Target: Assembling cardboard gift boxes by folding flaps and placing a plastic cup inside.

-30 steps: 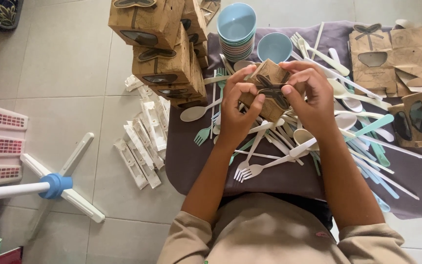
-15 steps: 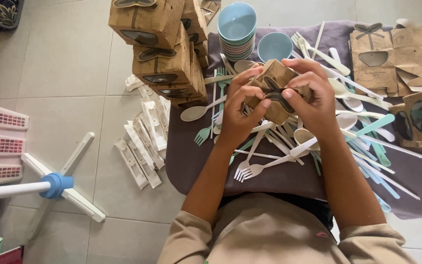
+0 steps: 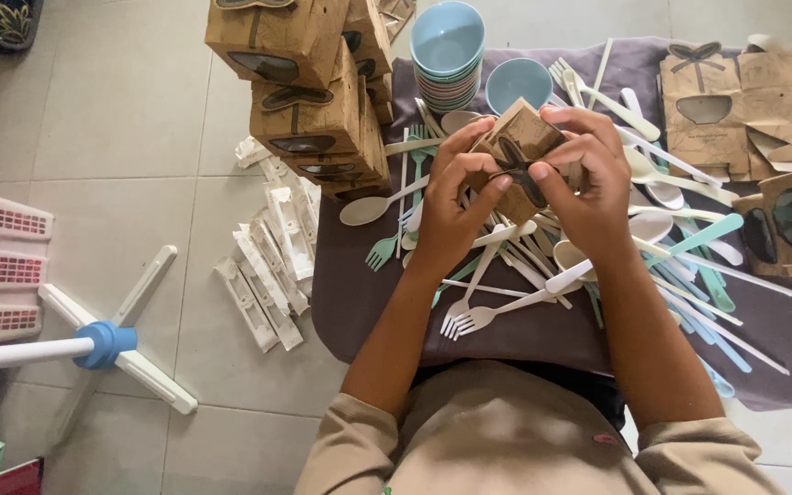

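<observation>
Both hands hold a small brown cardboard box [image 3: 517, 137] with a dark bow print and a window, lifted above a purple-grey cloth [image 3: 359, 293]. My left hand [image 3: 446, 206] grips its left side, fingers curled over the top edge. My right hand [image 3: 588, 188] grips the right side, thumb pressed on the box's front. Under the hands lies a heap of plastic cutlery [image 3: 543, 275]: white forks, cream spoons, teal and pale blue pieces.
A stack of brown boxes [image 3: 309, 92] stands at the upper left. Blue bowls [image 3: 446, 50] are stacked behind the hands, one bowl [image 3: 517, 82] beside them. Flat box blanks [image 3: 744, 105] lie at right. White wrapped packets [image 3: 272, 257] lie on the tile floor.
The box has turned slightly in my hands and my fingers have shifted over its top. Everything else stays put.
</observation>
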